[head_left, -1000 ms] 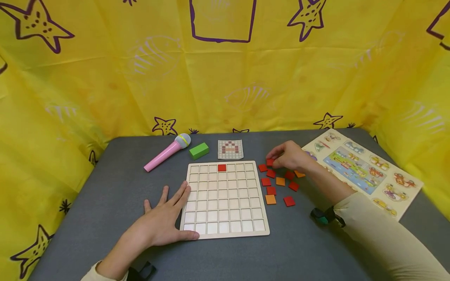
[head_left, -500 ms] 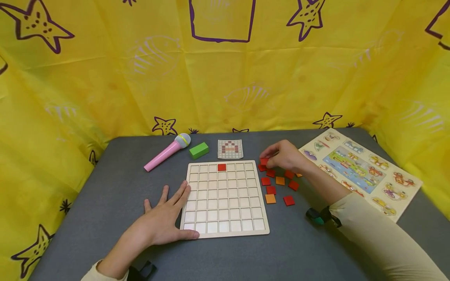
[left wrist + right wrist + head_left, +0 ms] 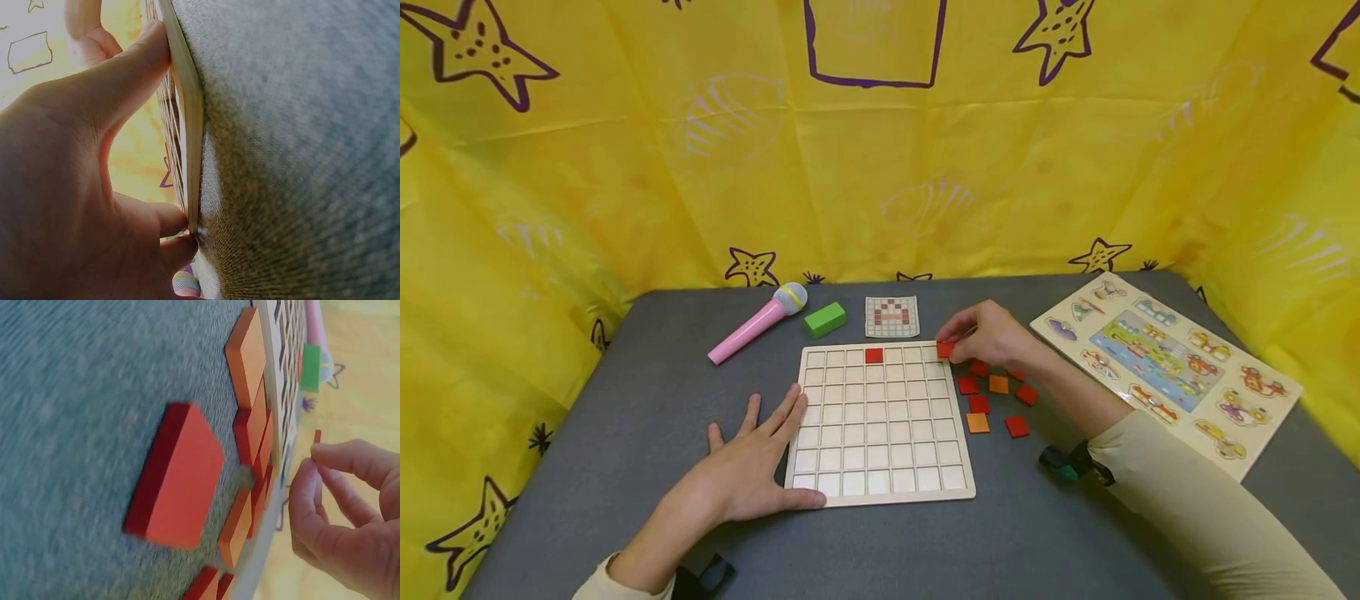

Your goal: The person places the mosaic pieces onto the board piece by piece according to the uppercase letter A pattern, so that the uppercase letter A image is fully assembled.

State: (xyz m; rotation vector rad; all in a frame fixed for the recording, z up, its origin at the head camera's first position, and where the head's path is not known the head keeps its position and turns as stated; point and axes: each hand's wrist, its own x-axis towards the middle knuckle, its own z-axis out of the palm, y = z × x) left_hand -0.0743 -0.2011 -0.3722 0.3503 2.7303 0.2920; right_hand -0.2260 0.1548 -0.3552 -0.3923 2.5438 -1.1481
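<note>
A pale wooden grid board (image 3: 887, 435) lies flat on the table, with a red square tile (image 3: 874, 356) in a cell of its far row. My left hand (image 3: 741, 477) rests along the board's left side, fingers spread and fairly straight, thumb at the near corner. In the left wrist view the thumb and fingertips touch the board's edge (image 3: 190, 125). Between thumb and fingertips my right hand (image 3: 990, 335) pinches another red tile (image 3: 945, 350), over the board's far right corner. The right wrist view shows this held tile (image 3: 318, 435) edge-on, raised off the table.
Loose red tiles (image 3: 1017, 427) and orange tiles (image 3: 977, 423) lie right of the board. Behind it are a small pattern card (image 3: 891, 317), a green block (image 3: 825, 320) and a pink toy microphone (image 3: 752, 329). A wooden picture puzzle (image 3: 1180, 367) lies at the right.
My right hand has moved left with the red tile, from above the loose tiles to the board's far right corner. The left hand and board have stayed in place.
</note>
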